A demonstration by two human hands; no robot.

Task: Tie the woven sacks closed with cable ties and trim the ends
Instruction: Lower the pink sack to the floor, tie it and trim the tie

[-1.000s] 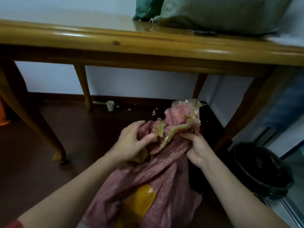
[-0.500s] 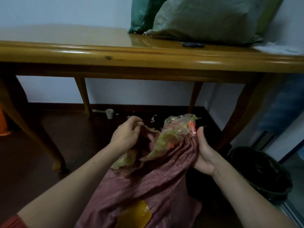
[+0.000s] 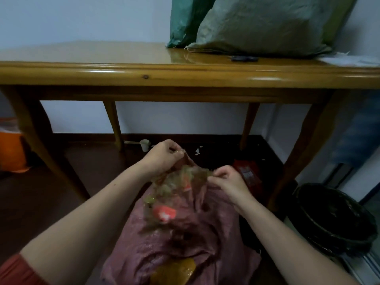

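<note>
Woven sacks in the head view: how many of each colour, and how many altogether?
Pink woven sack, held by left hand and right hand: 1
Dark green woven sack on the wooden table: 1
Grey-green woven sack beside it: 1
Total: 3

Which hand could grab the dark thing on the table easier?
Probably the right hand: the dark thing lies nearly straight beyond it on the table. The left hand sits further left. Both pinch the pink sack at its mouth.

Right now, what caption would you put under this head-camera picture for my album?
Left hand and right hand pinch the mouth of a pink woven sack in front of a wooden table.
</note>
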